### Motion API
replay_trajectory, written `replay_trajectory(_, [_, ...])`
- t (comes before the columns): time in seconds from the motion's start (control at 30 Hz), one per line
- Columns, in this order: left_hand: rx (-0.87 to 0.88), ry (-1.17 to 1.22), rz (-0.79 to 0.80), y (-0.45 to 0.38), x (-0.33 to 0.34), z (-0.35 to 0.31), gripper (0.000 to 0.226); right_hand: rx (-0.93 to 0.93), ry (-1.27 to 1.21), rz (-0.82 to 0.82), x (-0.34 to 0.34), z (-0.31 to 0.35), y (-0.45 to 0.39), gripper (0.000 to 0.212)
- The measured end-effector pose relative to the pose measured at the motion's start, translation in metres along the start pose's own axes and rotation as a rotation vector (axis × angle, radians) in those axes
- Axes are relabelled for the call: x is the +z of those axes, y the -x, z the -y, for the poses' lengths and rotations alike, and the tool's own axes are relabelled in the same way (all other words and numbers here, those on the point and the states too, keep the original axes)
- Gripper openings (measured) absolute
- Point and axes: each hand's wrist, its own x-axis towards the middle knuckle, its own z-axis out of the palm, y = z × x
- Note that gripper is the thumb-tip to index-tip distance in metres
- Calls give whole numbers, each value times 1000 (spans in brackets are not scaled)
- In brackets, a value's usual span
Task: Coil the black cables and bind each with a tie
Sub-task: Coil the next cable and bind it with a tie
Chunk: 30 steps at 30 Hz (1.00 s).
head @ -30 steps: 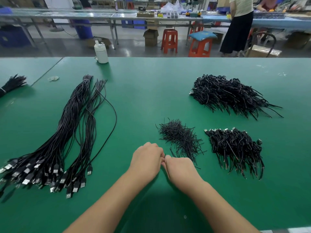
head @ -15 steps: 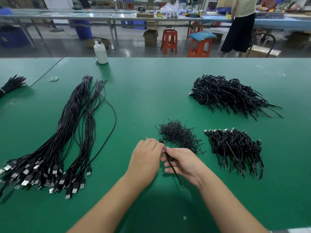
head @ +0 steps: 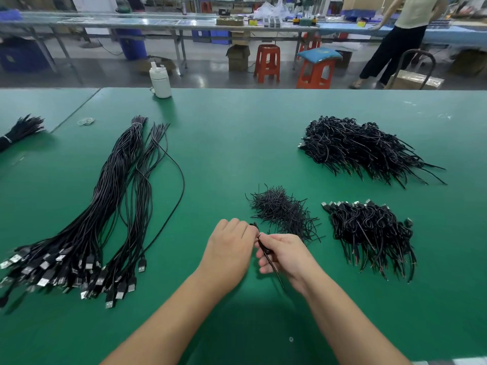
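My left hand (head: 229, 248) and my right hand (head: 286, 255) meet near the table's front centre, both gripping a small coiled black cable (head: 263, 247) whose loose end trails down past my right palm. Most of the coil is hidden by my fingers. Just beyond lies a pile of short black ties (head: 282, 210). Right of it sits a heap of coiled, bound cables (head: 369, 227), and a bigger heap (head: 361, 148) farther back. Long uncoiled USB cables (head: 105, 206) stretch along the left side.
A white bottle (head: 160, 81) stands at the green table's (head: 237, 133) far edge. Another black bundle (head: 18, 131) lies at the far left. Beyond the table are red stools (head: 267, 61), benches and a standing person (head: 400, 40).
My hands have lifted slightly and parted; my right hand turned palm-up, so the cable and its trailing end now show between them.
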Motion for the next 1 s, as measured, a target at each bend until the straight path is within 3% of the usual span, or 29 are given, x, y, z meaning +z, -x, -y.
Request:
replay_trajectory(0.07, [-27, 23, 20, 0, -5, 0, 18, 28, 6, 65, -4, 3, 1, 34])
replay_trajectory(0.17, [-266, 266, 86, -3, -14, -2, 13, 32, -52, 161, -17, 8, 3, 36])
replay_trajectory(0.27, [-529, 564, 131, -6, -19, 0, 5, -250, 243, 49, -27, 9, 6, 17])
replay_trajectory(0.33, [-656, 769, 169, -8, -19, 1, 9, -495, 510, -15, -26, 10, 5, 36])
replay_trajectory(0.4, [-744, 924, 193, -10, -19, 0, 15, -576, 587, 26, -19, 13, 5, 32])
replay_trajectory(0.53, [-669, 696, 160, -7, -17, -4, 12, -470, 521, -54, -7, 14, 2, 8])
replay_trajectory(0.67, [-304, 207, 74, -1, -19, -9, 9, -329, 330, -118, 1, 15, 0, 22])
replay_trajectory(0.77, [-46, 135, -50, 3, -18, -6, 21, -292, 292, -94, 3, 17, 0, 10])
replay_trajectory(0.83, [24, 106, -56, 4, -17, -4, 24, -255, 223, -27, 0, 18, -1, 7])
replay_trajectory(0.9, [-61, 156, -28, 5, -16, -3, 12, -203, 82, 77, -5, 20, 1, 13])
replay_trajectory(1.0, [-405, 418, 22, 1, -16, -2, 8, -209, 5, 209, -9, 18, 4, 22])
